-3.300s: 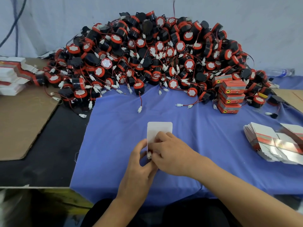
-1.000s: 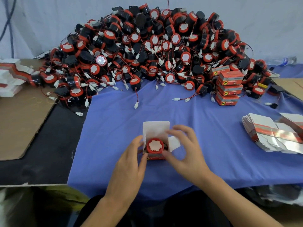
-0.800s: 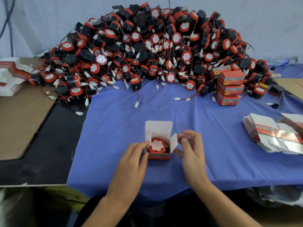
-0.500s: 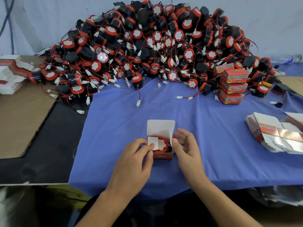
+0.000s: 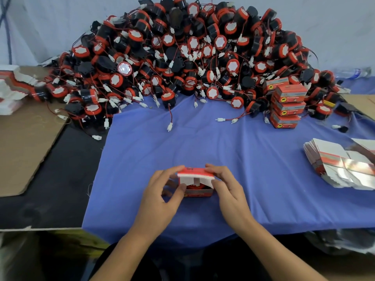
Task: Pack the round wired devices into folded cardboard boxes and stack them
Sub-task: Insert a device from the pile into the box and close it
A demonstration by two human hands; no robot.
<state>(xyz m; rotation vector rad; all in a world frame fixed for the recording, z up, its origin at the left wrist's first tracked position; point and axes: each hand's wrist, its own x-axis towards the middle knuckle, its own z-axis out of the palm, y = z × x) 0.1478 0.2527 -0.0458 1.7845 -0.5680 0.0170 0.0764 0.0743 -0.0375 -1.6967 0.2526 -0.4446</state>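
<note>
A small red and white cardboard box (image 5: 197, 192) sits on the blue cloth (image 5: 223, 151) near the front edge. Its lid is bent most of the way down over two white side flaps. A round red device (image 5: 195, 186) shows through the gap. My left hand (image 5: 162, 191) grips the box's left side, fingers over the lid. My right hand (image 5: 227, 189) grips the right side, thumb on the flap. A large heap of round red and black wired devices (image 5: 182, 57) fills the back. Three packed boxes (image 5: 288, 106) stand stacked at the heap's right.
A fanned pile of flat unfolded boxes (image 5: 341, 165) lies at the right. More flat boxes (image 5: 10, 88) sit at the far left beside a brown cardboard sheet (image 5: 22, 147). Loose white connectors on red wires trail onto the cloth.
The device went into the box, both side flaps were folded in, and the upright lid has come down over them. Both hands now hold the box's sides.
</note>
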